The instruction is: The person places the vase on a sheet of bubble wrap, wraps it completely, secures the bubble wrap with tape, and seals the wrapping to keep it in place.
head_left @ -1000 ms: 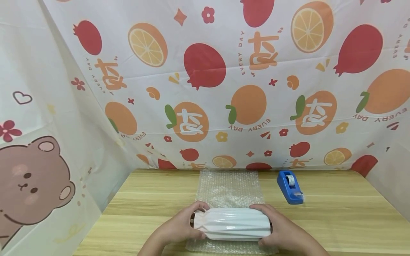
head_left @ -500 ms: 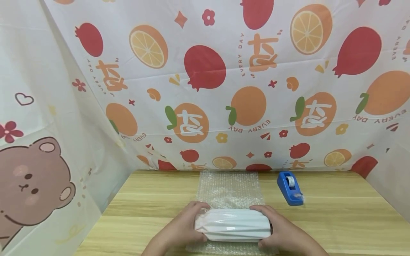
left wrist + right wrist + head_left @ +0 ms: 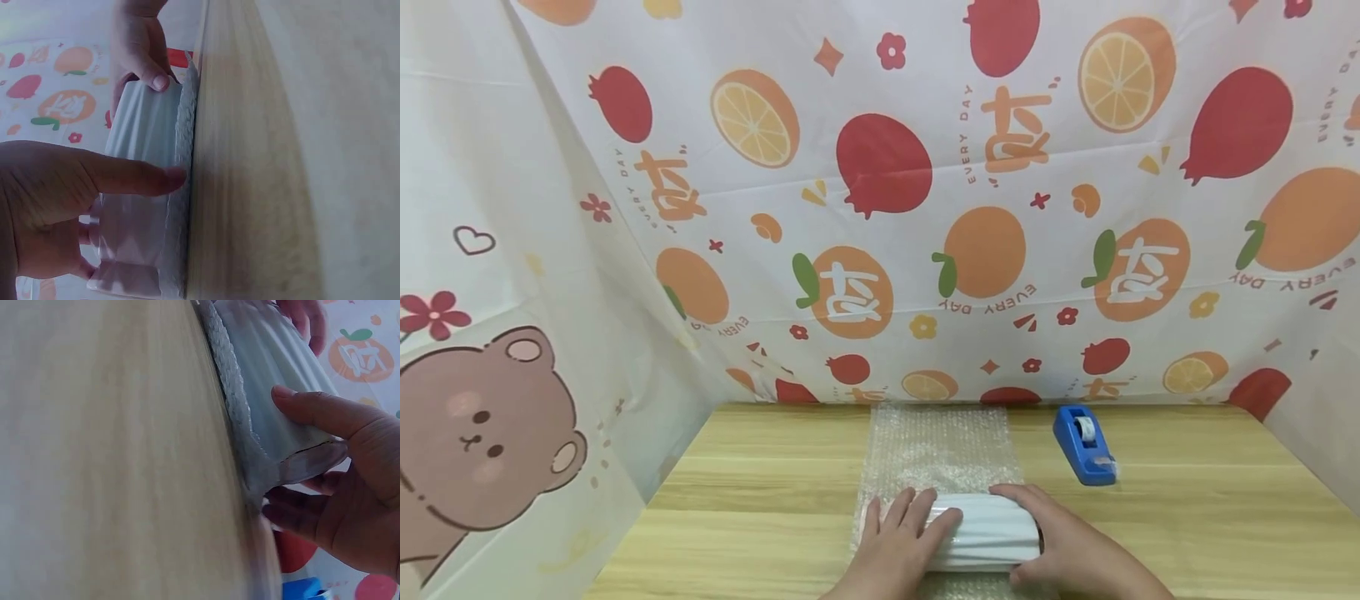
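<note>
A glossy white vase (image 3: 996, 533) with slanting ridges lies on its side on a sheet of bubble wrap (image 3: 940, 450). My right hand (image 3: 1071, 542) grips its right end, thumb on the near side and fingers round the far side. Over the left part rests my left hand (image 3: 898, 542), its fingers spread and fairly straight, covering that end in the head view. In the left wrist view the thumb of my left hand (image 3: 56, 206) lies across the vase (image 3: 140, 134). The right wrist view shows the vase's dark-edged end (image 3: 312, 459) beside my right palm (image 3: 369, 481).
A blue tape dispenser (image 3: 1086, 446) stands at the back right of the wooden table (image 3: 760, 483), to the right of the bubble wrap. Behind the table hangs a fruit-print cloth (image 3: 760, 200); a bear-print cloth (image 3: 475, 433) hangs on the left.
My left hand has left the vase's left end and moved right, onto its top, with the fingers spreading. The right hand keeps its grip. The vase has hardly moved.
</note>
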`<control>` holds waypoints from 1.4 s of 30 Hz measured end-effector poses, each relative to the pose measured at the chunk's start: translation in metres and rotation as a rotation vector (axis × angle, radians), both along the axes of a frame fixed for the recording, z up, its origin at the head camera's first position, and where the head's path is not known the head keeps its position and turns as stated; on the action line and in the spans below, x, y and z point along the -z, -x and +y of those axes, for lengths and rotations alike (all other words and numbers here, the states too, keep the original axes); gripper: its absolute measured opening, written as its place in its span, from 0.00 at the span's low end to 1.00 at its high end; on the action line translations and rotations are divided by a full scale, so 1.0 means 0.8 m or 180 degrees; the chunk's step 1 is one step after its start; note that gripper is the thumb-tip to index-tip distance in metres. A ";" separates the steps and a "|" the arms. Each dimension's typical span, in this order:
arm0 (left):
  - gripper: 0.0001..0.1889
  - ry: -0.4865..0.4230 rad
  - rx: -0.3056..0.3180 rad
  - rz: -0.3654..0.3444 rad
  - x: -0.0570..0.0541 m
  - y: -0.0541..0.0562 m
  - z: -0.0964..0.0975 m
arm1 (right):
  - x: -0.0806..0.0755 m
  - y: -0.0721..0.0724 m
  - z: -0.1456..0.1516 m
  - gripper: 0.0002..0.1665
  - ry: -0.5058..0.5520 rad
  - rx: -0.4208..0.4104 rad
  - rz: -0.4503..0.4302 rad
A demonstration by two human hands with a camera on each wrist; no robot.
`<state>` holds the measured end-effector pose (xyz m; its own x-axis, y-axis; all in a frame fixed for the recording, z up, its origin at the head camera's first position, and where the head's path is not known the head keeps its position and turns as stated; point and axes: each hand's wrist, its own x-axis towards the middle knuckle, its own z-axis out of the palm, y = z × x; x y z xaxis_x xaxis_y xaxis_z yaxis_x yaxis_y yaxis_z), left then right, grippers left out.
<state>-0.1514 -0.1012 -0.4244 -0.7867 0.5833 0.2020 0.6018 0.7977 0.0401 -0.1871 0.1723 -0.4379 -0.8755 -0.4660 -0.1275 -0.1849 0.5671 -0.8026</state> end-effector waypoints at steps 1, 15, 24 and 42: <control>0.51 0.0007 -0.0015 0.0015 0.001 0.000 0.001 | -0.002 -0.001 0.000 0.55 -0.0036 -0.0018 0.0030; 0.50 0.0093 -0.0067 0.0113 -0.003 -0.001 0.005 | -0.027 -0.024 -0.039 0.53 -0.0992 -0.0448 0.1128; 0.43 0.0091 -0.0182 -0.0134 -0.018 0.006 0.017 | -0.033 -0.024 -0.065 0.58 -0.1520 -0.0334 0.1263; 0.31 -0.0379 0.0190 -0.0972 -0.053 0.049 0.005 | -0.053 0.012 -0.079 0.40 -0.1401 -0.0277 0.1445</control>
